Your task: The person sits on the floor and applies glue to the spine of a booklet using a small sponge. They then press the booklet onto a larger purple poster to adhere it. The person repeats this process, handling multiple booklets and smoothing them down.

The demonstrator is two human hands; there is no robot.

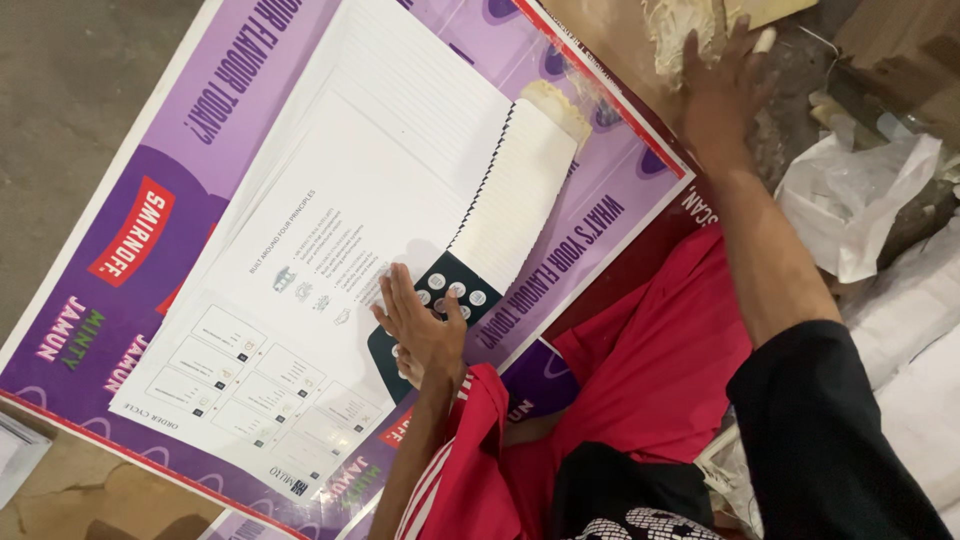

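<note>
Left hand [420,330] flat, grip released on white sheets [330,250], right hand [722,85] grip unclear.

Bare forearms; a black short sleeve on one arm — red garment with white stripes below.

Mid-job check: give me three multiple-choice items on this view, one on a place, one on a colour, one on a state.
1. Where does the left hand rest?
A. on the white printed sheets
B. on the plastic bag
C. on the bare floor

2. What colour is the big poster under the sheets?
A. green
B. purple
C. yellow

3. How is the lined page lying?
A. flat
B. torn in pieces
C. curled over at its far end

Answers:
1 A, the palm lies flat on the sheets' edge.
2 B, purple shows all around the paper.
3 C, its far end rolls over.
The right hand reaches to pale shreds.
</note>
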